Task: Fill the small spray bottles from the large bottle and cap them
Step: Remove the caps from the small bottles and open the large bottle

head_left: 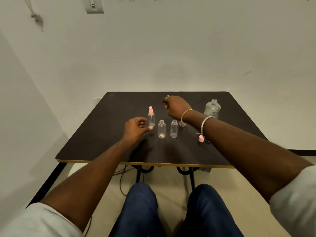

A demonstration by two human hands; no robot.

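Dark table (95, 134), viewed from above by a seated person; 4 small bottles stand in a loose row near its centre. Capped spray bottle (151, 118) upright at left end of row, pink pump top on; second small bottle (161, 129) and third small bottle (174, 129) upright just beside each other, necks open; fourth small bottle (182, 124) mostly hidden behind the right wrist, neck not readable. Large bottle (212, 108) upright toward far right of table, clear, cap off, well apart from the row. Loose pink spray cap (201, 139) lies on the table at right, near the right forearm.

Left hand (136, 128) low over the table, just beside the base of the capped spray bottle; fingers curled in, thumb stretched toward the bottle; pink spot at thumb tip, cannot tell whether nail or a small held piece; contact with bottle unclear. Right hand (176, 106) raised above the row, back toward camera, fingers curled under and hidden; cannot tell whether it holds anything; ring (167, 96) on 1 finger; yellow thread (186, 111) and metal bangle (206, 120) at the wrist.
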